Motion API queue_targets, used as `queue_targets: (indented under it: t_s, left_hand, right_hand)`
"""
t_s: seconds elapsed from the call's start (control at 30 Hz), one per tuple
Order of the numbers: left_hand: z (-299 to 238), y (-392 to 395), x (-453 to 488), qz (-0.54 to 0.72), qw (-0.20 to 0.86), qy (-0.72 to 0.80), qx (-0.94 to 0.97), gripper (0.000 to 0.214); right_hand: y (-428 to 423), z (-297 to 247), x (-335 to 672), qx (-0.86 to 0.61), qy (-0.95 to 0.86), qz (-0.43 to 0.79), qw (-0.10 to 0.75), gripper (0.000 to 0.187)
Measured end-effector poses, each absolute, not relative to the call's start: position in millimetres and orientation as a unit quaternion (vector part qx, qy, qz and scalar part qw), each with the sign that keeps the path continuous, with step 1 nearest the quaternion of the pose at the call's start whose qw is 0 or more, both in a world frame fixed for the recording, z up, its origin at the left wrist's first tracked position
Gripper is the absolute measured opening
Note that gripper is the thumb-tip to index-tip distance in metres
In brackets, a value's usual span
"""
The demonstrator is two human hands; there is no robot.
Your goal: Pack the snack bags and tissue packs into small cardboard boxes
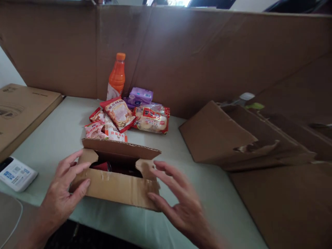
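Note:
A small cardboard box (116,186) stands at the table's front edge, its back flap (121,148) raised and its two side flaps folded partly inward. Inside it a dark red item (102,167) shows; the rest of the inside is dark. My left hand (63,186) grips the box's left end, thumb on the front wall and fingers at the left flap. At the right end my right hand (178,197) holds the box in the same way, fingers by the right flap and thumb against the front.
Behind the box lie several snack packets (119,114), a rice cracker bag (151,119) and purple tissue packs (140,95). An orange drink bottle (116,76) stands behind them. Larger torn cartons (220,135) fill the right side. A flat carton (26,110) and white device (18,173) lie left.

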State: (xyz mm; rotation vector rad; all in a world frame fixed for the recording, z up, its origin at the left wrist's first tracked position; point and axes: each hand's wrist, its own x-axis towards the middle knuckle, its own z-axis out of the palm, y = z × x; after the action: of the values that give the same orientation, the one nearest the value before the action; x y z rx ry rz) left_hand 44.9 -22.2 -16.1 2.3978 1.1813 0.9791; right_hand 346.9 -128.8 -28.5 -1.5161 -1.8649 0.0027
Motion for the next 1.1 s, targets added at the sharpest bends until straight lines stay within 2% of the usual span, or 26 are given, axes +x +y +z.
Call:
queue_targets:
  t_s: [0.13, 0.23, 0.3, 0.37, 0.43, 0.5, 0.57, 0.67, 0.73, 0.87, 1.1]
  left_hand:
    - [-15, -19, 41, 0.285, 0.162, 0.400, 0.855, 0.030]
    - [-15, -18, 41, 0.271, 0.184, 0.423, 0.845, 0.045]
    - [-16, -19, 41, 0.279, 0.192, 0.446, 0.828, 0.063]
    - [-19, -20, 42, 0.291, 0.195, 0.464, 0.814, 0.075]
    - [-24, -21, 43, 0.309, 0.191, 0.467, 0.806, 0.072]
    - [-31, -23, 45, 0.338, 0.187, 0.444, 0.808, 0.049]
    - [-38, -24, 46, 0.378, 0.190, 0.413, 0.807, 0.026]
    - [-45, -22, 42, 0.417, 0.218, 0.386, 0.794, 0.017]
    - [-44, -18, 34, 0.394, 0.256, 0.366, 0.803, 0.020]
    - [-38, -3, 21, 0.309, 0.318, 0.296, 0.846, 0.050]
    - [-45, 8, 34, 0.346, 0.306, 0.256, 0.849, 0.060]
  right_hand:
    - [-115, -36, 341, -0.615, -0.688, 0.003, 0.385, 0.065]
    - [-100, -30, 347, -0.627, -0.648, -0.019, 0.432, 0.086]
    - [-91, -24, 350, -0.608, -0.663, 0.012, 0.437, 0.078]
    - [-86, -21, 349, -0.555, -0.714, 0.063, 0.423, 0.050]
    - [-86, -22, 345, -0.502, -0.757, 0.077, 0.410, 0.031]
    - [-91, -26, 342, -0.485, -0.776, 0.057, 0.400, 0.033]
    - [-98, -31, 342, -0.488, -0.786, 0.045, 0.377, 0.045]
    - [-110, -38, 345, -0.504, -0.793, 0.050, 0.340, 0.063]
    - [-116, -44, 348, -0.524, -0.788, 0.060, 0.318, 0.070]
    - [-119, -56, 353, -0.536, -0.786, 0.084, 0.295, 0.082]
    - [-110, -57, 360, -0.522, -0.798, 0.049, 0.297, 0.063]
